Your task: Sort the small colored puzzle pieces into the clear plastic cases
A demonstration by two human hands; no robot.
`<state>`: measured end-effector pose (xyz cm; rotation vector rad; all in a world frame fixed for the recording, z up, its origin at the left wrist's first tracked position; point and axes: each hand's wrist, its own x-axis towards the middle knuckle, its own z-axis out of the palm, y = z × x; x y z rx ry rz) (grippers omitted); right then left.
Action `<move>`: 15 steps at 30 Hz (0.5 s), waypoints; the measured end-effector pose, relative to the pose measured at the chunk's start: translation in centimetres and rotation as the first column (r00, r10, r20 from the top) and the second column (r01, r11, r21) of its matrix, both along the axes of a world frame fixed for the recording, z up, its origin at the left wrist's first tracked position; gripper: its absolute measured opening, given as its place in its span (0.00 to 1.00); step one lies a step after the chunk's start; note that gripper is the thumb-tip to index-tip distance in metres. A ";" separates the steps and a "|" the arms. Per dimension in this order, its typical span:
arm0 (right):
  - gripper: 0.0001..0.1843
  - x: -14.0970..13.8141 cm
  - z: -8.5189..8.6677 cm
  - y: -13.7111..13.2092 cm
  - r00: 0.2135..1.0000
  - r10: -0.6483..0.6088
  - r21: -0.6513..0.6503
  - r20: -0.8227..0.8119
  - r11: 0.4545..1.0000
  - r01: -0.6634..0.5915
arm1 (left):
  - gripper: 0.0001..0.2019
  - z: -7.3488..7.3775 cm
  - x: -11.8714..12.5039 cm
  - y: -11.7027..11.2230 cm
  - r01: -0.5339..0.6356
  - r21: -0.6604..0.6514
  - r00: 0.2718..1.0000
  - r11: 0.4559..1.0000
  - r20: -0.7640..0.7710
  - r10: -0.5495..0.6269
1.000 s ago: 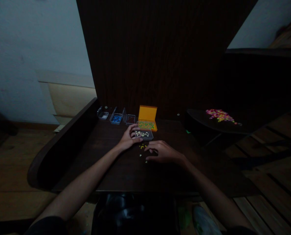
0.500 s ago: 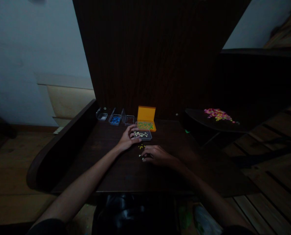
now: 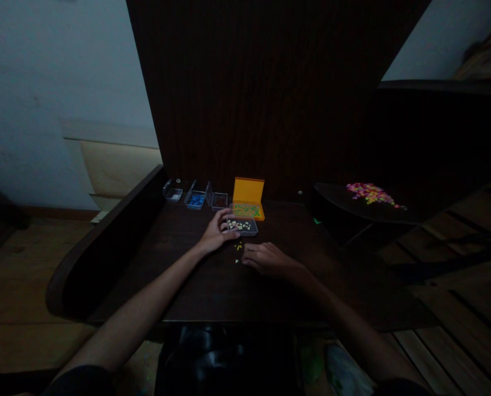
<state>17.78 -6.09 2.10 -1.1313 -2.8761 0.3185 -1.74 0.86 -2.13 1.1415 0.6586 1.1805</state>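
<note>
My left hand (image 3: 215, 235) curls around the left end of a small clear plastic box (image 3: 252, 234), thumb at the near side and fingers at the far side. Cream-coloured small pieces (image 3: 240, 226) lie in that box. On the dark tabletop just below it are several tiny yellow pieces (image 3: 239, 247). My right hand (image 3: 268, 258) rests on the table to their right, its fingers drawn together in a pinch. Whatever the fingertips hold is hidden. One small whitish piece (image 3: 237, 261) lies left of those fingertips.
Behind the clear box stands an open orange box (image 3: 248, 191) with green and yellow bits. To its left are open clear boxes with dark pieces (image 3: 219, 202), blue pieces (image 3: 196, 200) and something white (image 3: 175, 195). A pink-and-yellow heap (image 3: 371, 193) covers part of a shelf (image 3: 331, 197) at right.
The fingers of my right hand have closed together, and a whitish piece by their tips is no longer visible. My left hand stays on the clear box. The view has shifted slightly.
</note>
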 end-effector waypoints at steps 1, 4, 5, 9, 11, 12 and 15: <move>0.10 -0.1 0.0 0.0 1.000 -0.005 0.015 0.021 1.000 0.004 | 0.39 0.0 0.0 0.0 0.000 0.001 1.000 1.000 -0.001 0.000; 0.10 -0.2 -0.1 0.0 0.999 -0.013 0.031 0.034 0.999 0.012 | 0.39 0.0 0.0 0.0 0.003 0.010 1.000 1.000 -0.004 -0.003; 0.10 -0.2 -0.2 0.0 0.999 -0.014 0.028 0.033 1.000 0.013 | 0.39 0.0 0.0 0.0 0.005 0.013 1.000 1.000 -0.004 -0.005; 0.10 -0.2 -0.1 -0.1 0.998 -0.043 -0.009 0.051 0.999 0.043 | 0.39 -0.1 0.0 0.1 0.005 0.008 1.000 1.000 -0.002 -0.005; 0.11 -0.2 0.1 -0.2 0.995 -0.057 -0.023 0.082 0.998 0.060 | 0.39 -0.1 0.0 0.1 0.004 0.003 1.000 1.000 -0.001 -0.004; 0.10 -0.2 0.3 -0.3 0.993 -0.060 -0.025 0.100 0.998 0.062 | 0.39 -0.1 0.0 0.1 0.003 0.001 1.000 1.000 0.000 -0.003; 0.09 -0.2 0.7 -0.5 0.989 -0.061 -0.017 0.137 0.998 0.064 | 0.39 0.0 0.0 0.0 0.001 -0.005 1.000 1.000 0.000 -0.001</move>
